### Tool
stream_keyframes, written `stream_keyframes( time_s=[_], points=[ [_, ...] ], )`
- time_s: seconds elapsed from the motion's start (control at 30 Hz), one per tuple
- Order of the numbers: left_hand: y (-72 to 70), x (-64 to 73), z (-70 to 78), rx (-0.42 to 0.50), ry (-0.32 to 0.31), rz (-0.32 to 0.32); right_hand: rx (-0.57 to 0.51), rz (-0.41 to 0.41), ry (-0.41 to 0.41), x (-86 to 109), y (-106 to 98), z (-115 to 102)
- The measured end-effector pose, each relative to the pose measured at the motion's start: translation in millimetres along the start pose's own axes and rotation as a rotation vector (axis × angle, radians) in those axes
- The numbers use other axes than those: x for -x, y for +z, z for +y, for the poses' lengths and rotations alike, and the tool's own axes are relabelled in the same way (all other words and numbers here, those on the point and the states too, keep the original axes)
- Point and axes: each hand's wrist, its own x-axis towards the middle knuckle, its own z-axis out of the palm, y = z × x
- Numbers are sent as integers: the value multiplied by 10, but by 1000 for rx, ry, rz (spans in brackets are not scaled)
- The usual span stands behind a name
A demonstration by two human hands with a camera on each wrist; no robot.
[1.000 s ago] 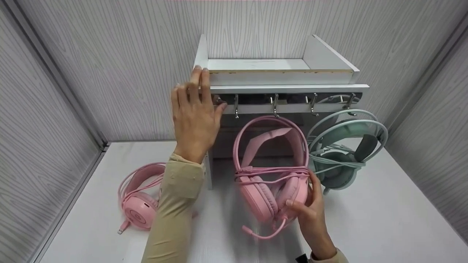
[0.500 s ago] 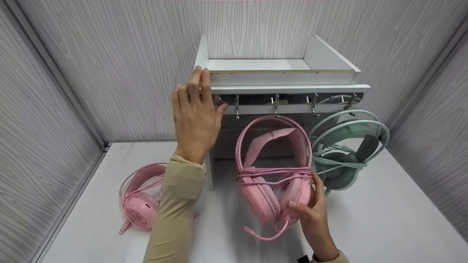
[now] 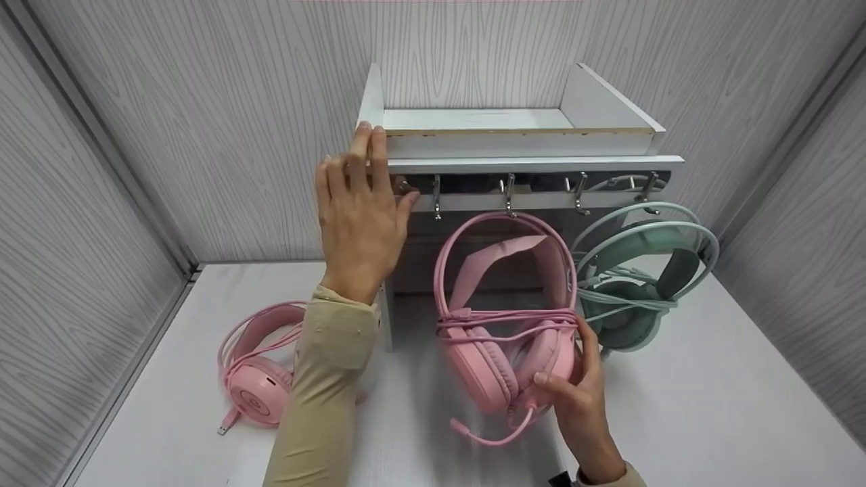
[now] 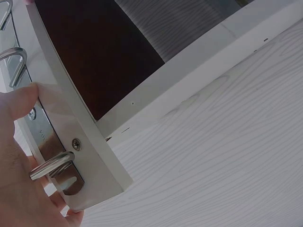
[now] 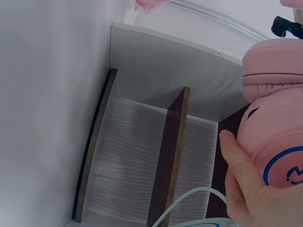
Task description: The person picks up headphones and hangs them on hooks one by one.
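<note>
My right hand [image 3: 578, 392] grips the earcup of a pink headset [image 3: 473, 368], thumb in front. Its cable is wound across the middle and its microphone boom points down. The top of its headband sits right at the tip of a metal hook [image 3: 511, 199]. With the thumb in front and fingers over the edge, my left hand [image 3: 362, 216] holds the left end of the white hook rack [image 3: 541, 164]. In the left wrist view, the thumb presses the metal strip [image 4: 47, 137] between two hooks. In the right wrist view, the pink earcup [image 5: 279, 132] lies against my fingers.
A green headset [image 3: 643, 270] hangs from the rightmost hook, close beside the pink one. Another pink headset [image 3: 260, 389] lies on the white tabletop [image 3: 731, 406] at left, partly behind my left sleeve. Above the hooks is an open white shelf [image 3: 477, 120]. Walls stand on both sides.
The held pink headset and my right hand have shifted very slightly to the right. My left hand stays in place on the rack.
</note>
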Motion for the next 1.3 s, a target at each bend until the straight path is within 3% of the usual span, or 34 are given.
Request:
stream_keyframes(
  time_s=[0.27,1.3],
  points=[
    [5,3,5,-12,8,19,-8,-9,-7,18,4,-14],
    [-12,-1,0,-5,-1,-9,9,-32,-18,84,-28,-12]
  ],
)
